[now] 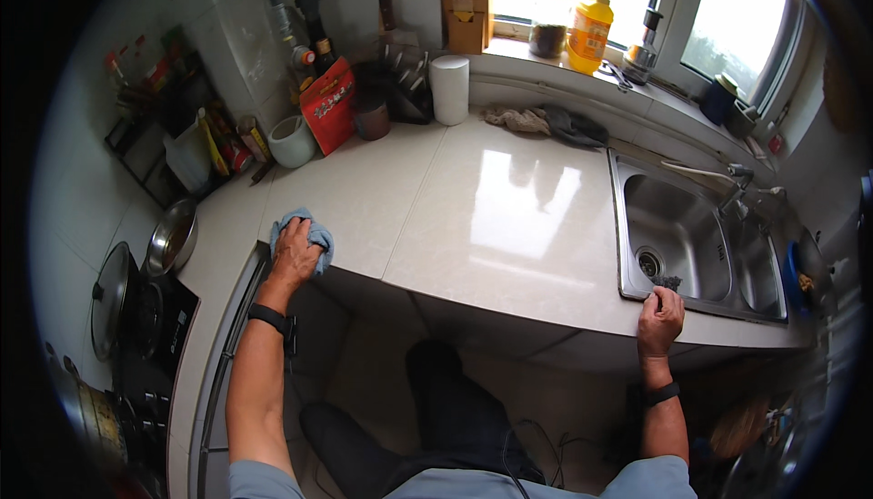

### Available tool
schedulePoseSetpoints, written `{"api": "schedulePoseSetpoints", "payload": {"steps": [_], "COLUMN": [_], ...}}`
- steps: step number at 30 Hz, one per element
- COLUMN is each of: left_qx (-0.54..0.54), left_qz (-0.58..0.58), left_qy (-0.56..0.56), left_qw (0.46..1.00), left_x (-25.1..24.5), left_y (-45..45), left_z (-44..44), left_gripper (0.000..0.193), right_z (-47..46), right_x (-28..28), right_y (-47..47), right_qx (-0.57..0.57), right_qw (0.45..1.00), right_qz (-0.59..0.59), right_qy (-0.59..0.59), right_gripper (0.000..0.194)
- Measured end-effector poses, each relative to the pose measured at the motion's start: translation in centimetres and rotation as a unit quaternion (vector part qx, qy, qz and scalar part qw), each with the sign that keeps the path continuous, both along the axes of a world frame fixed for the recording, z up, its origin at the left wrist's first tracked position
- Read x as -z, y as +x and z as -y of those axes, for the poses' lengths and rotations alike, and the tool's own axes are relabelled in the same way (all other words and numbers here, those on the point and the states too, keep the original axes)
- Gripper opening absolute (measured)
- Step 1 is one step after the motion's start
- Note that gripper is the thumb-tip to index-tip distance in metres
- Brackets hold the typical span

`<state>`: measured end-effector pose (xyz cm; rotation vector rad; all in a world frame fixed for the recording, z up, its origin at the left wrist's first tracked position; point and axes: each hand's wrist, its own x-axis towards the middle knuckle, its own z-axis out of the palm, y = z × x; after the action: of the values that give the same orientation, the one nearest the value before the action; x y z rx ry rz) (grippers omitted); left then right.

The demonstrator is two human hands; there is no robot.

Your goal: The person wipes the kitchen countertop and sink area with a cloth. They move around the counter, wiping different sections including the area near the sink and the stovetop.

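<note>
My left hand (297, 253) is on a crumpled blue cloth (320, 234), pressing it to the tiled countertop (354, 226) near the front edge at the counter's inner corner. The cloth shows around my fingers. Far to the right, my right hand (660, 318) is closed at the front rim of the stainless steel double sink (689, 226). A dark grey scouring pad (668, 283) sticks out above its fingertips, over the larger basin near the drain (650, 262). Window light reflects off the counter between my hands.
A steel bowl (172, 238), a glass lid (112, 301) and a black gas stove (160, 335) are at left. Along the back stand a pale pot (292, 142), a red packet (329, 107), a white canister (450, 90) and crumpled rags (545, 123). A faucet (736, 189) rises behind the sink.
</note>
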<state>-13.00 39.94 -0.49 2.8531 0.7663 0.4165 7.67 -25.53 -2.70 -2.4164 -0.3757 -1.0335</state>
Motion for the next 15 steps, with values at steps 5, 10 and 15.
{"api": "schedulePoseSetpoints", "payload": {"steps": [5,10,15], "left_qx": [0.033,0.224,0.393], "left_qz": [-0.046,-0.026,0.055], "left_qy": [0.003,0.039,-0.023], "left_qw": [0.998,0.973,0.918], "left_x": [-0.1,0.2,-0.9], "left_y": [4.9,12.6,13.7], "left_z": [2.2,13.8,25.7], "left_gripper": [0.066,0.064,0.054], "right_z": [-0.2,-0.3,-0.2], "right_x": [-0.1,-0.3,-0.1], "right_y": [-0.2,-0.2,-0.1], "right_qx": [0.006,0.006,0.011], "right_qw": [1.000,1.000,1.000], "right_qz": [0.012,0.013,0.012], "right_qy": [-0.002,0.005,-0.001], "right_gripper": [0.010,0.009,0.007]}}
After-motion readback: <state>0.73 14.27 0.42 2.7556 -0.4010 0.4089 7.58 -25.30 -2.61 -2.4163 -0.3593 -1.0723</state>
